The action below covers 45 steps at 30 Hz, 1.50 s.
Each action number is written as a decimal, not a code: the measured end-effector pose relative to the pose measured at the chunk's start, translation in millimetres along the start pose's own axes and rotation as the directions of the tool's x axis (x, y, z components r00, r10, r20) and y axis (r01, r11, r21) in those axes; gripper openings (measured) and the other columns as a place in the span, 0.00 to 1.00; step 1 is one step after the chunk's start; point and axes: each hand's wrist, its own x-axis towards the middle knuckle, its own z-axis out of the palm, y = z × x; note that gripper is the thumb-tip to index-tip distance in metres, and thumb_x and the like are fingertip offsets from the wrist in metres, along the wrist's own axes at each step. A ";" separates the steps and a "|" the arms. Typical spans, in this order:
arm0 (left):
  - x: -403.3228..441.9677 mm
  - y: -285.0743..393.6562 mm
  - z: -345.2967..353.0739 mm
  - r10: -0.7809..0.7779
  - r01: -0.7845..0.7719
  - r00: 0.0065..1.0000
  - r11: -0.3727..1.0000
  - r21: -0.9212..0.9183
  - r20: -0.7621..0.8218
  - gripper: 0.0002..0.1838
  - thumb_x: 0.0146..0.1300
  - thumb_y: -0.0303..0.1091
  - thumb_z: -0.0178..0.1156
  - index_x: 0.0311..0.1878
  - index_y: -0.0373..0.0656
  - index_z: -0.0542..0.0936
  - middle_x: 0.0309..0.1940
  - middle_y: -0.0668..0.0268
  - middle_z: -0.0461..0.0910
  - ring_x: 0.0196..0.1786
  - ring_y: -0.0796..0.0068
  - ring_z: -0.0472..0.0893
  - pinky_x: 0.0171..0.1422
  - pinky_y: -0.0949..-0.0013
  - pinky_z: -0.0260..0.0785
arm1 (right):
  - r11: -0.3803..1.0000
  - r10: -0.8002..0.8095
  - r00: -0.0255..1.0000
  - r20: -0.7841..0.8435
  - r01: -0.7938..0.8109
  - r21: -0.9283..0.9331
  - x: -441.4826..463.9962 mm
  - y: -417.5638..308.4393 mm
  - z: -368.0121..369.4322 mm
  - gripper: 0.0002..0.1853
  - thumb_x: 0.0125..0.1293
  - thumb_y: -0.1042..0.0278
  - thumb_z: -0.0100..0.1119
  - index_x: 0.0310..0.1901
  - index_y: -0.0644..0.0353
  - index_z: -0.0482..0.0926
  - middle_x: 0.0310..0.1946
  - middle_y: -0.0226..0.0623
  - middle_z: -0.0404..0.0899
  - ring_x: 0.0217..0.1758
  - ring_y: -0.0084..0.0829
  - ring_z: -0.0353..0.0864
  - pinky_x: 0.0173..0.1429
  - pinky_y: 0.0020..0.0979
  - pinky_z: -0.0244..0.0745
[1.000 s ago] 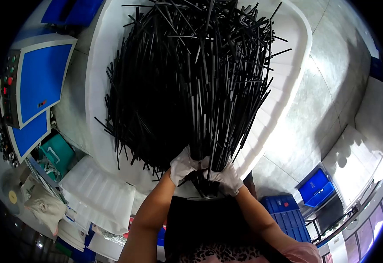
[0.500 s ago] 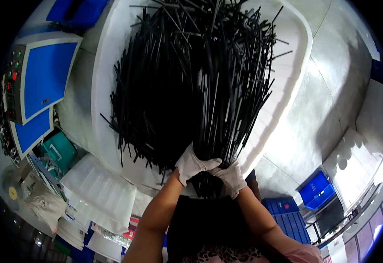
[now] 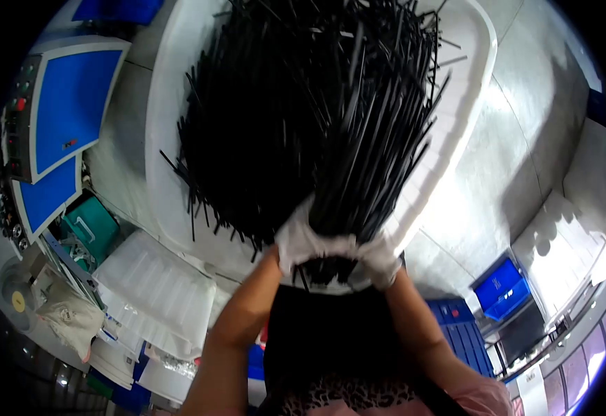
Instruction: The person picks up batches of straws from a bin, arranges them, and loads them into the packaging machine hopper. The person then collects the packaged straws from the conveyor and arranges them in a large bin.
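Note:
Both hands wear white gloves and close around a thick bundle of thin black strips (image 3: 365, 166). On the bundle's left side is my left hand (image 3: 306, 239), its thumb side reaching across toward the other hand. My right hand (image 3: 381, 260) wraps the bundle's right side, and the gloves meet over the near end. Short black ends stick out below the gloves. Farther off, the held strips run in among a large heap of similar black strips (image 3: 247, 132). The heap lies in a big white tub (image 3: 485, 62). Whether the strips are solid or hollow is unclear.
Left of the tub stands a machine with blue panels (image 3: 78, 104) and buttons. A green box (image 3: 91, 225) and a clear plastic-wrapped stack (image 3: 150, 284) are nearer. At right are a blue bin (image 3: 503, 291), blue crates (image 3: 459, 333) and white sheets (image 3: 559, 243).
Both gloved hands have moved slightly away from my body with the bundle between them. The gripped strips have shifted and now lean more to the right.

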 end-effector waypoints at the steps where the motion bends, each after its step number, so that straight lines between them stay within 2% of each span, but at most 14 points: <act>1: -15.9 -4.4 11.8 -0.009 -0.015 0.993 0.978 -0.207 -0.115 0.35 0.41 0.41 0.74 0.52 0.37 0.72 0.43 0.61 0.80 0.49 0.67 0.77 0.59 0.66 0.67 | 0.904 -0.398 0.908 -0.130 0.412 0.109 5.4 25.6 20.9 0.22 0.57 0.67 0.64 0.52 0.65 0.71 0.52 0.42 0.73 0.55 0.27 0.74 0.60 0.27 0.71; 2: -22.2 -18.2 16.5 -0.080 0.056 0.995 0.949 -0.310 -0.064 0.32 0.44 0.41 0.71 0.52 0.37 0.72 0.43 0.61 0.79 0.48 0.66 0.78 0.58 0.65 0.69 | 0.768 -0.521 0.854 -0.012 0.462 -0.442 4.6 40.8 23.1 0.23 0.65 0.65 0.54 0.58 0.64 0.64 0.53 0.35 0.72 0.55 0.21 0.73 0.59 0.24 0.71; 3: -25.9 -26.2 19.4 -0.150 0.132 0.989 0.905 -0.404 -0.013 0.30 0.47 0.41 0.69 0.51 0.36 0.73 0.43 0.60 0.79 0.47 0.65 0.78 0.56 0.64 0.70 | 0.762 -0.533 0.846 -0.011 0.473 -0.442 2.6 44.5 27.1 0.23 0.65 0.65 0.54 0.58 0.64 0.64 0.53 0.35 0.72 0.55 0.21 0.73 0.59 0.24 0.71; 7: -10.0 -1.7 7.7 -0.019 0.031 0.998 0.980 0.197 -0.061 0.25 0.48 0.38 0.67 0.49 0.37 0.74 0.42 0.59 0.79 0.42 0.65 0.79 0.48 0.66 0.73 | 0.939 -0.335 0.937 -0.096 0.340 0.041 4.5 36.1 26.1 0.18 0.66 0.69 0.51 0.56 0.60 0.64 0.45 0.32 0.75 0.46 0.20 0.75 0.50 0.21 0.75; 11: -6.6 43.3 19.5 -0.242 0.208 0.964 0.943 -0.259 -0.111 0.16 0.47 0.34 0.69 0.39 0.38 0.80 0.33 0.63 0.82 0.37 0.70 0.81 0.45 0.69 0.74 | 0.590 -0.139 0.959 0.246 -0.119 0.798 -15.6 -5.2 0.4 0.16 0.69 0.63 0.44 0.56 0.58 0.65 0.51 0.27 0.72 0.45 0.14 0.73 0.55 0.15 0.69; 14: -18.9 58.8 29.7 -0.452 0.382 0.890 0.813 -0.440 -0.063 0.18 0.51 0.32 0.66 0.44 0.34 0.76 0.40 0.58 0.80 0.44 0.66 0.80 0.50 0.70 0.75 | 0.967 -0.246 0.969 -0.004 0.245 0.066 -39.6 -62.6 -5.2 0.20 0.59 0.71 0.60 0.53 0.58 0.69 0.43 0.30 0.77 0.42 0.20 0.77 0.52 0.17 0.72; 19: -60.1 -47.8 91.3 -0.147 -0.101 0.970 0.480 -0.871 -0.193 0.23 0.64 0.36 0.53 0.58 0.32 0.65 0.55 0.54 0.72 0.58 0.68 0.73 0.62 0.74 0.67 | 0.988 0.143 0.989 0.047 -0.145 0.046 -31.9 -109.8 -5.5 0.40 0.36 0.78 0.74 0.56 0.58 0.67 0.45 0.33 0.77 0.46 0.25 0.78 0.50 0.24 0.76; 23: -47.7 49.8 47.6 -0.734 0.484 0.649 0.602 -0.635 -0.201 0.10 0.65 0.33 0.51 0.46 0.42 0.77 0.41 0.67 0.77 0.38 0.74 0.76 0.47 0.75 0.68 | 0.972 0.126 0.986 0.106 -0.101 -0.214 -6.7 -114.4 3.8 0.48 0.32 0.69 0.77 0.60 0.60 0.64 0.49 0.38 0.76 0.52 0.29 0.75 0.57 0.26 0.72; 28: -30.8 39.7 -1.3 -0.430 0.022 0.755 0.771 -0.636 -0.495 0.12 0.60 0.36 0.56 0.43 0.38 0.78 0.32 0.65 0.79 0.41 0.67 0.79 0.49 0.74 0.69 | 0.758 0.251 0.945 0.209 -0.058 -0.650 52.9 -180.2 36.3 0.49 0.34 0.64 0.73 0.63 0.62 0.60 0.49 0.49 0.75 0.54 0.39 0.75 0.57 0.29 0.70; 30: -17.4 11.3 -20.9 0.103 0.045 0.700 0.981 0.188 -0.707 0.16 0.58 0.35 0.55 0.48 0.38 0.77 0.37 0.57 0.80 0.46 0.56 0.79 0.52 0.67 0.70 | 0.748 0.192 0.952 0.237 0.014 -0.664 88.7 -193.0 52.0 0.44 0.37 0.69 0.70 0.61 0.63 0.62 0.45 0.48 0.76 0.50 0.38 0.76 0.55 0.31 0.71; 37: 17.7 -25.6 -61.2 -0.149 0.097 0.709 0.989 -0.115 -0.689 0.18 0.61 0.33 0.46 0.52 0.38 0.76 0.48 0.52 0.78 0.52 0.55 0.77 0.56 0.65 0.70 | 0.850 0.297 0.932 0.209 -0.159 -0.502 147.7 -224.0 60.3 0.19 0.43 0.79 0.64 0.41 0.62 0.78 0.38 0.39 0.79 0.43 0.34 0.77 0.52 0.31 0.73; 38: 20.4 -33.1 -57.8 -0.106 0.034 0.716 0.993 -0.117 -0.690 0.19 0.63 0.40 0.51 0.50 0.37 0.77 0.48 0.52 0.78 0.52 0.54 0.78 0.54 0.65 0.70 | 0.509 0.021 0.856 0.517 0.435 -0.742 147.7 -216.8 43.4 0.16 0.45 0.78 0.65 0.40 0.59 0.80 0.41 0.35 0.79 0.48 0.34 0.76 0.59 0.31 0.68; 41: 21.4 -16.2 -38.6 -0.297 -0.016 0.701 0.902 -0.431 -0.648 0.15 0.61 0.37 0.55 0.47 0.40 0.79 0.45 0.57 0.80 0.47 0.62 0.80 0.54 0.68 0.71 | 0.833 0.023 0.873 0.486 0.252 -0.492 137.7 -173.4 17.8 0.18 0.48 0.76 0.67 0.43 0.50 0.82 0.50 0.27 0.77 0.58 0.36 0.72 0.73 0.31 0.52; 45: 11.9 20.3 -8.2 -0.391 0.059 0.703 0.865 -0.499 -0.595 0.24 0.49 0.37 0.69 0.48 0.36 0.76 0.43 0.61 0.80 0.44 0.71 0.80 0.52 0.71 0.72 | 0.967 0.034 0.981 0.194 0.017 -0.255 93.0 -144.6 -8.5 0.45 0.28 0.75 0.80 0.55 0.64 0.68 0.48 0.45 0.77 0.52 0.31 0.76 0.58 0.30 0.73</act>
